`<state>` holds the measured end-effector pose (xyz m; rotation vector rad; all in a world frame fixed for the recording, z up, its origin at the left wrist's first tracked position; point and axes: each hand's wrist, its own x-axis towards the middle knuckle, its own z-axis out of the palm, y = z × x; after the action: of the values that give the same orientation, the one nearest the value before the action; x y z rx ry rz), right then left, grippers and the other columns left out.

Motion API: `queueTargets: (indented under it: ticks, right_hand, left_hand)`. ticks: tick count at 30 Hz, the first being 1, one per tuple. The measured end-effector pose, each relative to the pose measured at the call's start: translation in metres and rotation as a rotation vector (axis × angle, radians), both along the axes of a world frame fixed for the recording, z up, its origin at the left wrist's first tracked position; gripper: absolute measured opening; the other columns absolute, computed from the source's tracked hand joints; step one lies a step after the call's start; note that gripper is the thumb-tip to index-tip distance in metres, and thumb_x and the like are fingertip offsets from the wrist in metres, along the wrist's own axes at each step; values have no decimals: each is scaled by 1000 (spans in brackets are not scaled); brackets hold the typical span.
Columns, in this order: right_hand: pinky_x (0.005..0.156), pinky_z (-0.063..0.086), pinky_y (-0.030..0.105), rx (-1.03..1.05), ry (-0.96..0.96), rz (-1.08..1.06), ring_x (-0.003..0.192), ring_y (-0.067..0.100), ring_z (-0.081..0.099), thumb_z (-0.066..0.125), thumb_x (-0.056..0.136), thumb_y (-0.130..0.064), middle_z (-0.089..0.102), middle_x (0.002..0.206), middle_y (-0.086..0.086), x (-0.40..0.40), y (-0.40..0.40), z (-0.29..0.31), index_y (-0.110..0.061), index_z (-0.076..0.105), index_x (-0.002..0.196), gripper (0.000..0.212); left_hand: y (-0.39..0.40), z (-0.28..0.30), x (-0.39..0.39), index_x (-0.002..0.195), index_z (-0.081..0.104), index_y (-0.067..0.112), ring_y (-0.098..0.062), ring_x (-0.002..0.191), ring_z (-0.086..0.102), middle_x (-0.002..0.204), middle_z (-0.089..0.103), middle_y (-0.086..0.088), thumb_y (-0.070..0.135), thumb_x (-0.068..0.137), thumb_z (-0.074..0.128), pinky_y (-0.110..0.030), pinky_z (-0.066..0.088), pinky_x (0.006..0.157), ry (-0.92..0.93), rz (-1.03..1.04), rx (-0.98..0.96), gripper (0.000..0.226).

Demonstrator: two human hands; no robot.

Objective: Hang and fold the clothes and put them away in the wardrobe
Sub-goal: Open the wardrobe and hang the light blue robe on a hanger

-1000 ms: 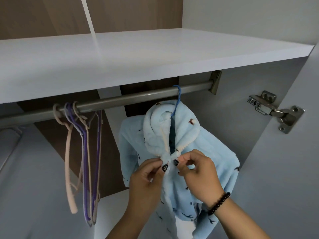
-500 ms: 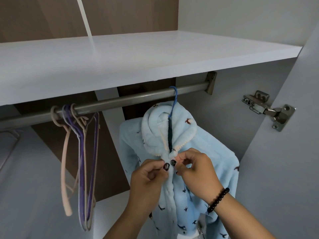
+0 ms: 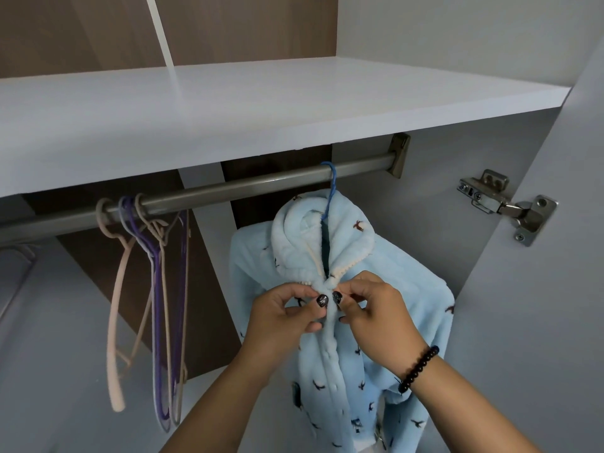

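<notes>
I have the blue fleece jacket (image 3: 343,322) on its blue hanger (image 3: 330,188), hooked over the wardrobe rail (image 3: 228,191). My left hand (image 3: 281,318) and right hand (image 3: 379,315) each pinch one edge of the front just under the collar. To close that top fastening well, I'd line the edges up squarely and press gently, so the hanger doesn't slip off the rail.

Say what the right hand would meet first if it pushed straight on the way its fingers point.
Probably the left hand: the right hand points leftward across the blue fleece jacket, whose front edge both pinch.
</notes>
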<state>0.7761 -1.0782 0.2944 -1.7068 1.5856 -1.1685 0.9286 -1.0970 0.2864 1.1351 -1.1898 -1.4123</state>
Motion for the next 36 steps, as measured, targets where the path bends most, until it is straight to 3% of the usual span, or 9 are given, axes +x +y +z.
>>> queueTargets:
  ticks: [6,11,14,17,20,24,26,29,36]
  right_hand:
    - [71,57,25,37,-77,87,81,14,59,54,92,1,57,89,3,-12,-1,3,-4,71,89,17]
    - [79,53,37,9,66,59,84,15,56,50,93,0,53,90,-1,-10,0,1,-6,62,88,14]
    - [75,45,12,-124,93,-18,84,4,53,47,92,-1,51,90,-8,0,8,-3,-15,58,87,18]
    - [69,44,5,-261,59,-150,86,2,55,54,89,-2,51,95,-9,10,14,-8,-14,60,92,15]
    - [68,51,10,-387,41,-247,84,1,59,65,83,-4,49,100,-8,19,17,-14,-11,65,101,19]
    - [53,56,31,-462,178,-300,63,15,60,71,79,-6,52,93,2,17,13,-12,-4,67,96,18]
    - [43,51,32,-470,287,-314,53,19,56,73,77,-9,52,84,4,13,10,-7,-3,66,83,11]
    - [35,44,29,-469,389,-332,42,21,47,75,74,-12,50,73,3,12,6,0,-4,59,66,20]
    - [36,43,29,-458,443,-245,40,19,44,77,74,-11,50,69,2,8,4,6,-6,63,64,18]
  left_hand:
    - [-10,3,-4,83,68,5,-18,76,73,83,75,-15,4,82,72,-24,58,64,-18,-96,23,4]
    - [-17,6,-6,89,67,0,-16,77,72,80,74,-12,7,86,71,-28,60,69,-154,-193,17,9]
    - [-19,10,-6,88,68,0,-14,75,70,81,73,-15,7,85,71,-27,59,70,-166,-191,-36,8]
    - [-19,14,-8,89,68,-4,-15,76,69,82,73,-14,5,86,68,-29,59,73,-107,-177,-44,9]
    - [-19,19,-13,87,68,-4,-16,74,69,78,71,-12,1,87,66,-28,58,70,-23,-185,-14,5]
    - [-21,22,-17,87,69,-5,-10,66,68,71,69,-6,-2,86,66,-19,54,63,47,-191,44,4]
    - [-23,23,-16,86,70,-4,-11,69,69,72,70,-6,-1,85,67,-20,55,65,40,-191,59,4]
    - [-24,23,-14,84,72,0,-13,73,70,76,71,-7,2,83,71,-21,55,67,0,-157,36,2]
    - [-23,14,-11,80,71,6,-14,74,70,79,73,-8,13,80,75,-24,57,69,-89,-105,-51,8]
